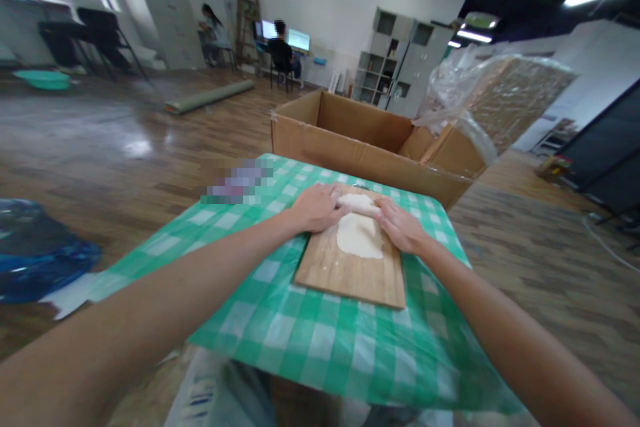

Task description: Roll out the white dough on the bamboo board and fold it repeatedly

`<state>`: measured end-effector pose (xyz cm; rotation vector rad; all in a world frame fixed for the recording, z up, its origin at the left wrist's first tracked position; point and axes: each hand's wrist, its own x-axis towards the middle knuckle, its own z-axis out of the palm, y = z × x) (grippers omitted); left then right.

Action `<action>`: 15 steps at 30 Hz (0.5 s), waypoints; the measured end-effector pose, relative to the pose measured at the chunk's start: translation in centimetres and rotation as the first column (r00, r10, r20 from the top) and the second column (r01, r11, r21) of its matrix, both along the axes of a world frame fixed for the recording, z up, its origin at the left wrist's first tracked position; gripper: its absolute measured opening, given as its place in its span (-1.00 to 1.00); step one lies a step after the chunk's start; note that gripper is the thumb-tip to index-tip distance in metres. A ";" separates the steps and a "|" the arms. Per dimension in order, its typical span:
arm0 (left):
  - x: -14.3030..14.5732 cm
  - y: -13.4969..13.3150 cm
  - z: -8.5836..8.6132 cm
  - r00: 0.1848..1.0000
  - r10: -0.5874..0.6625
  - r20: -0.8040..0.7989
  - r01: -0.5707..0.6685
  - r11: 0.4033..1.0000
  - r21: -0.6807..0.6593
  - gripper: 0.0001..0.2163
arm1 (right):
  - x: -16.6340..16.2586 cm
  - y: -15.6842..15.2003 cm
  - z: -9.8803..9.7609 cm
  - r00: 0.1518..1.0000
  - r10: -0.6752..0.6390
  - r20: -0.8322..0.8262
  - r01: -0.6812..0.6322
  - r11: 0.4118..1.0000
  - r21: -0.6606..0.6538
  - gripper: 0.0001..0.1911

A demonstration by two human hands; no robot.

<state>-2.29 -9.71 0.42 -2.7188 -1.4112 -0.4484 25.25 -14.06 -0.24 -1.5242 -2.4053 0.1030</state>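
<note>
A flat sheet of pale dough (359,240) lies on a wooden board (347,279). Across the dough's far part lies a whitish rolling pin (360,206), with some dough showing beyond it. My left hand (320,207) is closed over the pin's left end, its fingers pointing away from me. At the right end, my right hand (399,223) grips the pin near the board's edge. Both palms hide the pin's ends. Beneath the board spreads a green-and-white checked tablecloth (295,327).
A large open cardboard box (350,147) stands just past the table, plastic-wrapped cardboard (520,97) at its right. A blurred-out item (237,181) lies on the table's left. Blue plastic (45,257) is on the floor at left. Several people sit farther back.
</note>
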 end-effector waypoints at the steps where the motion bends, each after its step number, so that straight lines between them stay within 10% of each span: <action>1: -0.2 -0.6 0.1 1.000 -0.017 0.001 0.017 1.000 0.011 -0.27 | -0.2 -0.8 0.1 1.000 0.001 0.014 -0.001 1.000 0.002 -0.07; 15: -3.1 -8.4 0.3 0.994 -0.093 -0.052 0.098 0.990 0.104 -0.45 | -0.6 -8.0 1.0 0.981 0.119 0.152 -0.132 0.988 0.081 -0.12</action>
